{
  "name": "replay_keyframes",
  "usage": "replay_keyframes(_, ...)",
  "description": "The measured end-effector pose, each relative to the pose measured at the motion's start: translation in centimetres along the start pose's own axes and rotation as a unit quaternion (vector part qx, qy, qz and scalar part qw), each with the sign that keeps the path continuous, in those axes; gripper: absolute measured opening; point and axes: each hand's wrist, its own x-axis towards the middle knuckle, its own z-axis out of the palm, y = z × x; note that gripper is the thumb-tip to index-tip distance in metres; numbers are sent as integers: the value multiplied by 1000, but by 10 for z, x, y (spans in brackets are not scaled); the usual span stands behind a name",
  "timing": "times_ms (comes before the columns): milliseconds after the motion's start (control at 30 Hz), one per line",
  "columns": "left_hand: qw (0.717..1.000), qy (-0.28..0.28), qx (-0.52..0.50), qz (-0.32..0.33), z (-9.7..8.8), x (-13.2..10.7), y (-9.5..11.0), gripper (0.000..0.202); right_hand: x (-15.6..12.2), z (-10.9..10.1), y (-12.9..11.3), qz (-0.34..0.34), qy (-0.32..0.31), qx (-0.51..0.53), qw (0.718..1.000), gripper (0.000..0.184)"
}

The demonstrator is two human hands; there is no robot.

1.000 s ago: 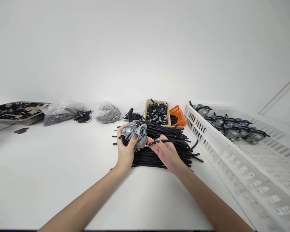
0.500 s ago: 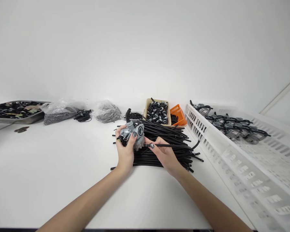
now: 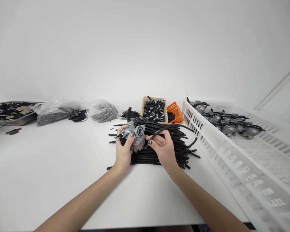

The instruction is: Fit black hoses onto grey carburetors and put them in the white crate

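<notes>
Fingers of the left hand [image 3: 123, 153] grip a metal engine part [image 3: 137, 140] over the left end of a pile of black hoses [image 3: 148, 158] on a white surface [image 3: 50, 174], while fingers of the right hand [image 3: 164, 150] pinch a single hose [image 3: 157, 132] beside it. A crate [image 3: 207, 141] stands at right.

The left hand [image 3: 123, 154] holds a metal carburetor [image 3: 138, 141], the right hand [image 3: 165, 153] a black hose [image 3: 157, 132].
</notes>
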Motion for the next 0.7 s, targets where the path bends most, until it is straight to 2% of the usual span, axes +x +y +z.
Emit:
replay_keyframes(133,999,-5,-2,-45,1,-3,1,50,2,-1,3,-41,43,-23,998,47)
replay_keyframes(233,998,-8,6,-62,2,-5,2,53,5,-6,4,-51,46,-82,994,52)
replay_keyframes(300,998,-13,7,-61,2,-6,3,56,6,-10,4,-46,17,-99,994,55)
replay_keyframes(433,996,-24,-12,-89,4,-4,3,63,6,-13,4,-42,-53,-85,994,50)
replay_keyframes(567,988,-32,-44,-143,5,2,6,65,5,-13,4,-45,-84,-62,994,49)
replay_keyframes(700,978,-46,-63,-192,6,6,10,60,3,-12,1,-75,-111,-75,988,52)
